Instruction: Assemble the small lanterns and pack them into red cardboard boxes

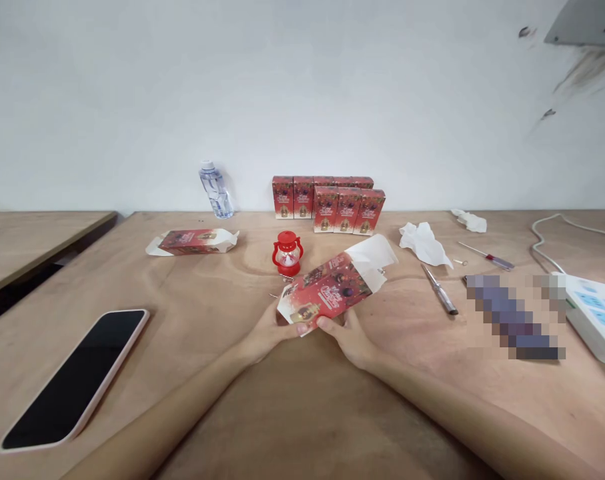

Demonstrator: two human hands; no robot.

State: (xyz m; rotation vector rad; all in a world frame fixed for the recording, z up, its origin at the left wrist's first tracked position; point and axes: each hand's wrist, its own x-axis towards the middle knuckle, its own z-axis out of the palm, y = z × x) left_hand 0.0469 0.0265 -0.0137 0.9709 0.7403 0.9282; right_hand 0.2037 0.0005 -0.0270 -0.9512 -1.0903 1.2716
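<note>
Both hands hold one red printed carton (332, 287) low over the wooden table (302, 413), its white flaps open at the far right end. My left hand (268, 331) grips the near left corner, fingers curled round it. My right hand (346, 337) pinches the near edge from below. A small red toy lantern (287, 253) stands just behind the carton. A flat, unfolded carton (192, 241) lies to the left.
Several closed red cartons (332, 200) stand in rows by the wall beside a water bottle (215, 190). A phone (77, 377) lies at the left. At the right lie crumpled white wrap (425, 243), two screwdrivers (439, 290), and a white power strip (595, 313).
</note>
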